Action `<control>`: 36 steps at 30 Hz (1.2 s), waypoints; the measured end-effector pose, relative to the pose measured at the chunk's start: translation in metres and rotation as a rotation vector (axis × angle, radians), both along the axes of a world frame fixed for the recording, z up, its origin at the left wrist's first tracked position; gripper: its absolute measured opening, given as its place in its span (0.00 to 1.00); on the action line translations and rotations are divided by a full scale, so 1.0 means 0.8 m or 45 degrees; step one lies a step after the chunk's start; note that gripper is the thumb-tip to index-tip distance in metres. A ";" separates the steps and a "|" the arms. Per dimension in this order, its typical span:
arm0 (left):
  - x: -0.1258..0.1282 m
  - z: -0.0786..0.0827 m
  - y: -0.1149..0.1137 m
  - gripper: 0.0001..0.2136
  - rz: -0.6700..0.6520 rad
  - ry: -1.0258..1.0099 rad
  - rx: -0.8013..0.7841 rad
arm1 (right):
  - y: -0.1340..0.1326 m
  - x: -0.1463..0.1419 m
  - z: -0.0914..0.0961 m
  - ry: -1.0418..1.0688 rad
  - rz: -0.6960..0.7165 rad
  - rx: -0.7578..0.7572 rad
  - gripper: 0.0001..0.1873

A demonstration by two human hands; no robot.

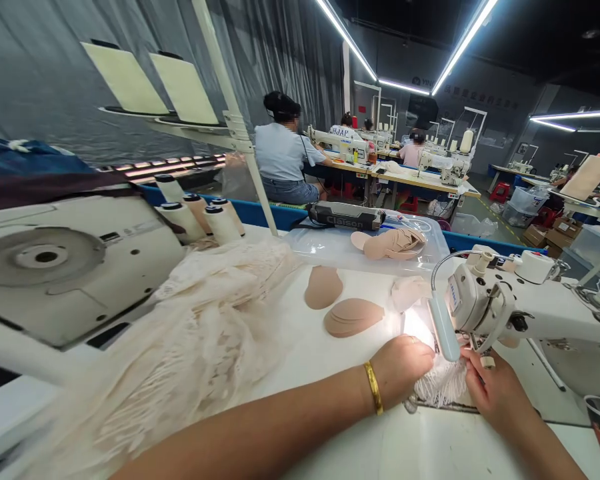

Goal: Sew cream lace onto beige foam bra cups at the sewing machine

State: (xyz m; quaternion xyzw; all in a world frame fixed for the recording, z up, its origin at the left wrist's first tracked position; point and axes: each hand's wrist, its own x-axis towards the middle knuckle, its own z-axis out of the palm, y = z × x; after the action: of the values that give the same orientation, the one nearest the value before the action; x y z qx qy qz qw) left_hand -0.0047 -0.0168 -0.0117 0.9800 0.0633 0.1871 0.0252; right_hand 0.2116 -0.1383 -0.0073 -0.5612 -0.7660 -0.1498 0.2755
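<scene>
In the head view, found white fringed fabric [441, 387] on the bed of a sewing machine [473, 300], low under its head and between both hands. Saw the left hand [405, 367] at the fabric's left side with fingers curled and drawn together, but could not tell whether pinching cloth or only pressing on it. Saw the right hand [503, 383] at the opposite edge with thumb and forefinger close together; could not tell there either whether gripping. For good control, seemed to call for light, even tension from both sides, with strands lying flat and fingertips clear of the needle. Could not make out the needle, hidden around the slim grey lamp [445, 330], nor any detail in the glare beside the left hand. Found blur over the lower left of the pale lace heap [220, 313], and the right forearm [545, 433] cut off by the lower edge.
</scene>
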 end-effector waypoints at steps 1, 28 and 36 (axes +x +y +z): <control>0.000 0.001 0.000 0.05 0.013 0.028 -0.005 | -0.001 0.002 -0.003 0.004 0.000 -0.004 0.17; -0.007 0.056 -0.018 0.15 0.173 0.235 -0.255 | -0.015 -0.032 0.015 -0.071 0.308 -0.193 0.26; -0.055 0.105 0.055 0.14 0.365 -0.148 -0.762 | -0.013 -0.035 0.015 -0.051 0.332 -0.300 0.16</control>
State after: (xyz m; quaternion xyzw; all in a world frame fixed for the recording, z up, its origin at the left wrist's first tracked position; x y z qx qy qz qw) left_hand -0.0483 0.0271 0.0724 0.8979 0.2512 0.2173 0.2888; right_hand 0.1839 -0.1484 0.0047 -0.4823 -0.8499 -0.0331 0.2097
